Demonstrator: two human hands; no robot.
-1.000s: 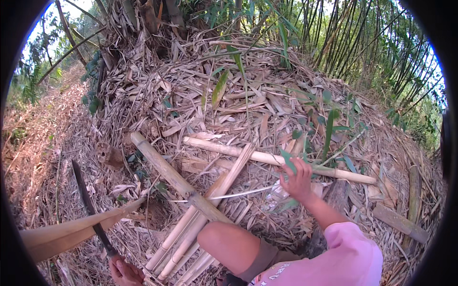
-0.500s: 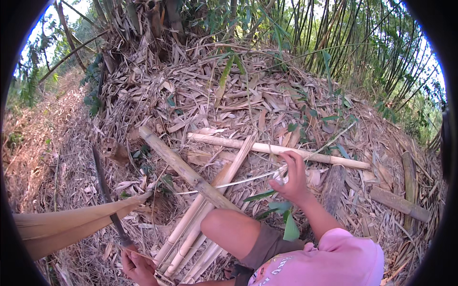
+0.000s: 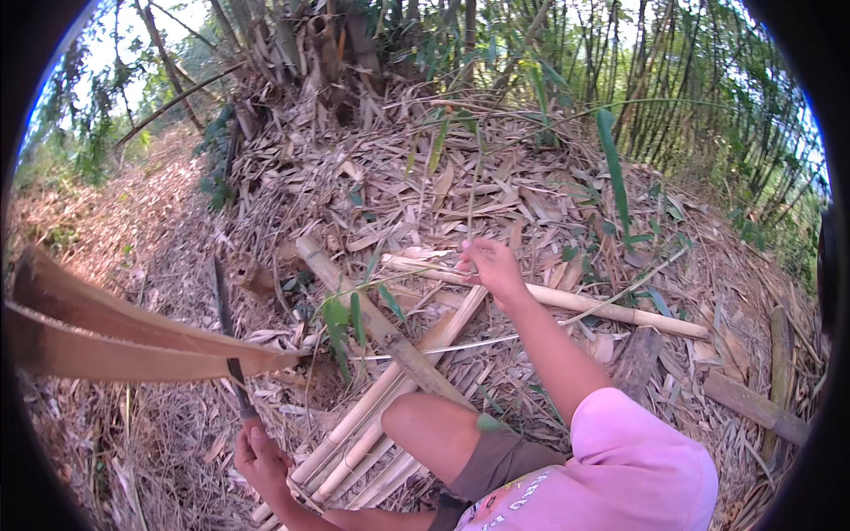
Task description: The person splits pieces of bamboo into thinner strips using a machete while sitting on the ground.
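Note:
My left hand (image 3: pixel 263 460) is closed round the handle of a machete (image 3: pixel 221 296), low on the left, blade pointing up and away. The blade crosses a long split bamboo piece (image 3: pixel 124 354), whose two halves gape apart at the left end and meet near a hole in the ground. Near the middle, my right hand (image 3: pixel 494 270) is pinched on the thin stem of a green leafy twig (image 3: pixel 336 316), whose leaves hang to the left. Below that hand, a pale thin strip (image 3: pixel 443 347) stretches across a brownish bamboo pole (image 3: pixel 381 323).
A light bamboo pole (image 3: pixel 611 310) lies beyond my right forearm. Several split bamboo lengths (image 3: pixel 359 416) lie beside my bent knee (image 3: pixel 425 434). Short logs (image 3: pixel 637 361) rest at the right. Dry leaves cover the slope up to a bamboo clump (image 3: pixel 336 53).
My right hand has moved left and away from me, from open fingers to a pinch on the leafy twig, bringing it left. The split bamboo has risen, and its halves stand wider apart.

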